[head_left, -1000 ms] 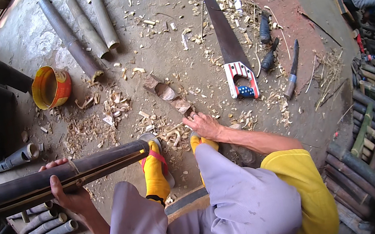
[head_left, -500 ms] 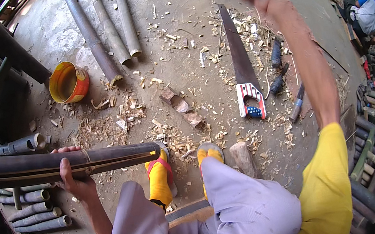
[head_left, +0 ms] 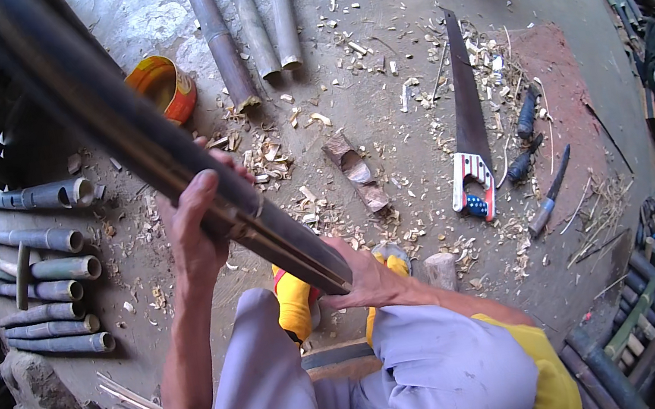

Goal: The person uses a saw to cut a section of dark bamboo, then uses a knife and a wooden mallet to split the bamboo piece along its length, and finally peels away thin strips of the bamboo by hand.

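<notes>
A long dark bamboo pole [head_left: 135,133] with a pale slit along its length slants across in front of me. Its near end is close to my knees, and its far end runs out past the top left edge. My left hand [head_left: 196,214] grips it around the middle, thumb on top. At the near end my right hand [head_left: 364,275] is closed on the pole from the right, its fingers partly hidden behind it. A handsaw [head_left: 467,101] with a striped handle lies on the ground to the right. Beside it lies a curved knife [head_left: 551,191].
Wood shavings and a notched wooden block [head_left: 355,169] cover the ground ahead. An orange bucket [head_left: 172,92] and several bamboo poles [head_left: 220,39] lie beyond. Cut bamboo pieces [head_left: 45,270] are lined up at left. A wooden stub [head_left: 442,270] stands near my foot.
The pole has swung from lying level at the left to slanting up and away. My right hand has come down from the upper right, where it was raised, onto the pole's near end.
</notes>
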The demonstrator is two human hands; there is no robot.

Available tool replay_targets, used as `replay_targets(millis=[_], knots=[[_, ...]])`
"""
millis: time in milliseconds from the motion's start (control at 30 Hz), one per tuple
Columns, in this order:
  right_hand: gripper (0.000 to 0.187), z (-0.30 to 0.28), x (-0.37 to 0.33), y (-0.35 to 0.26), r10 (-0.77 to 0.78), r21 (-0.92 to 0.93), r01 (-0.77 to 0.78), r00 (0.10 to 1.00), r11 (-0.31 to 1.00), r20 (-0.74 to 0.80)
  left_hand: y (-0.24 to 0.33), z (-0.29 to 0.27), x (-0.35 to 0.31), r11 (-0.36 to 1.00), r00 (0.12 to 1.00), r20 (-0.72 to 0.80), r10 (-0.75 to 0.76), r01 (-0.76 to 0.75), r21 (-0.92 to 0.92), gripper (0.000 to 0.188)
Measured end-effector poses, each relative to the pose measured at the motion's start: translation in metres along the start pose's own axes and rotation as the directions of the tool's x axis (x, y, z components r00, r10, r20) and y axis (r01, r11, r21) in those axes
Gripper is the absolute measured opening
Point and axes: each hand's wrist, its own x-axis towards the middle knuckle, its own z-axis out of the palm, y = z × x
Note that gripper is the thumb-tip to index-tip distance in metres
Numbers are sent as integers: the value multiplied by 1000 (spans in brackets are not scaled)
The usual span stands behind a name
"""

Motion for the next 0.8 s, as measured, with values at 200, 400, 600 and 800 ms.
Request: replay_targets(millis=[200,400,600,800], knots=[[75,-44,45,18,78,-131,-137,922,982,-379,-23,-5,3,909,999,3,-48,43,414,67],[71,-150,178,11,194,-77,-294,785,953,-589,-60,-76,-30,858,944,-176,-278,327,396,36],[87,-217,279,35,154,-206,-473,615,856,-773,-68,-100,-41,853,906,-282,-317,402,332,33],[64,-225,303,35,283,336,-73,719,939,-634,-64,-120,-56,861,886,-332,-324,421,285,30]])
